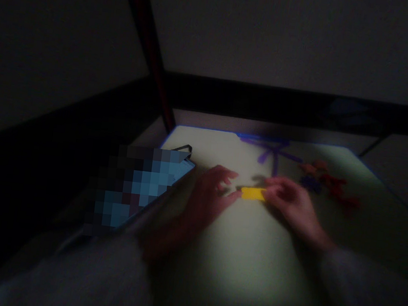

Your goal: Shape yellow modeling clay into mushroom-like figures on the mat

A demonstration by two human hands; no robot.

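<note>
A small, flat yellow strip (253,193) is above the lit tabletop, in the middle of the head view; its material is too blurred to tell. My right hand (292,205) pinches the strip's right end between thumb and fingers. At the other end is my left hand (212,191), its thumb tip at the strip's edge and its curled fingers apart from the thumb. Whether that thumb touches the strip is unclear. Beyond both hands lie long purple pieces (275,154) in a branching shape.
To the right are orange pieces (313,167), a dark blue clump (311,184) and red pieces (339,190) on the pale table (235,264). A device with a lit, pixelated screen (152,181) stands at left. The surroundings are dark, with a wall behind the table.
</note>
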